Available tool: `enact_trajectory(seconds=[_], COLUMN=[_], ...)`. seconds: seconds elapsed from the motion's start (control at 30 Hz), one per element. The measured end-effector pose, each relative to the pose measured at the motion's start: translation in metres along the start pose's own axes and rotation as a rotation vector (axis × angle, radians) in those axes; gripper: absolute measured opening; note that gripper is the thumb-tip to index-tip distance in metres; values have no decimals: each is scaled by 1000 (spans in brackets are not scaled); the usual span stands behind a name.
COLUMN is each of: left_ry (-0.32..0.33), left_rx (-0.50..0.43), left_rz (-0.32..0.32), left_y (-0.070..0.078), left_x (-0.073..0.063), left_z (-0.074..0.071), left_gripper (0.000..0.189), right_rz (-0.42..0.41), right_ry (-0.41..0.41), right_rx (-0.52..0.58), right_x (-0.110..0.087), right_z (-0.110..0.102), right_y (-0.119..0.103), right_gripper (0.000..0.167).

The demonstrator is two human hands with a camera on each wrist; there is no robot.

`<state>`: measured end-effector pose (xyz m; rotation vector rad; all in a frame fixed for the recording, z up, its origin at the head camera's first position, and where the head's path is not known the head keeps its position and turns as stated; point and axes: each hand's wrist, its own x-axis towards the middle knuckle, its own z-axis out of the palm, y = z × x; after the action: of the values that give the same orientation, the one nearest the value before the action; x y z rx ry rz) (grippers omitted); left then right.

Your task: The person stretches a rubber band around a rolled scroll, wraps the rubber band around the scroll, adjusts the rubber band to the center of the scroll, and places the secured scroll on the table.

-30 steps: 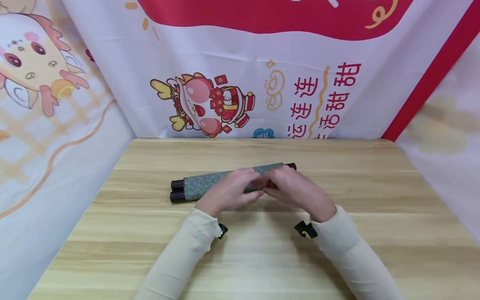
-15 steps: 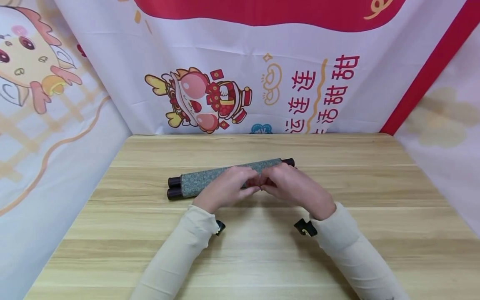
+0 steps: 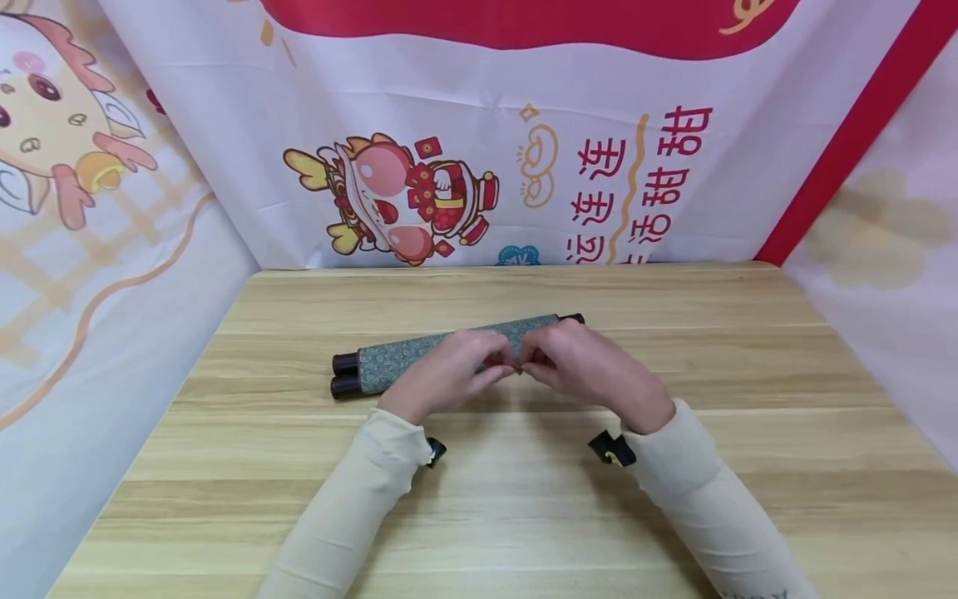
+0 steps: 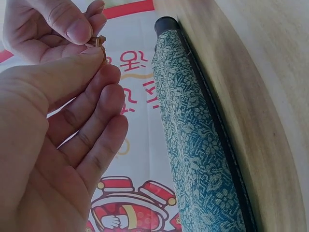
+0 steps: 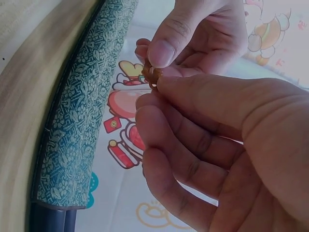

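Pinching, with left hand (image 3: 452, 370) and right hand (image 3: 595, 374) close together, a small brown cord (image 4: 100, 40), seemingly knotted: likely light, limp and fiddly, best held right in the fingertips. Just beyond, aslant on the wooden table (image 3: 479, 516), a rolled scroll (image 3: 397, 362) in green floral cloth, probably stiff lengthwise, soft outside; best lifted by its dark rod ends (image 3: 347, 385). Any join between cord and scroll: impossible to tell.

Soft shadows across bright table (image 3: 516, 516)
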<state>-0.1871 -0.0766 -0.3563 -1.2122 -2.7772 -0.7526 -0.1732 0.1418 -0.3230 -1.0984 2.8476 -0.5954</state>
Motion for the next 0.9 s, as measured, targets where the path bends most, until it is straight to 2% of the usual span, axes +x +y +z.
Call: enact_trajectory(seconds=[0.37, 0.67, 0.9], left_ry=[7, 12, -1], left_rx=[-37, -52, -51], left_rz=[-7, -54, -57], left_y=[-2, -8, -8], left_x=[-2, -4, -3], left_z=[-4, -10, -11], left_gripper=[4, 4, 5], right_rz=[21, 85, 107], right_ry=[-8, -24, -27], right_rx=[15, 34, 53], right_x=[-1, -2, -3], right_z=[-3, -9, -13], right_y=[5, 6, 6], right_gripper=[5, 4, 5])
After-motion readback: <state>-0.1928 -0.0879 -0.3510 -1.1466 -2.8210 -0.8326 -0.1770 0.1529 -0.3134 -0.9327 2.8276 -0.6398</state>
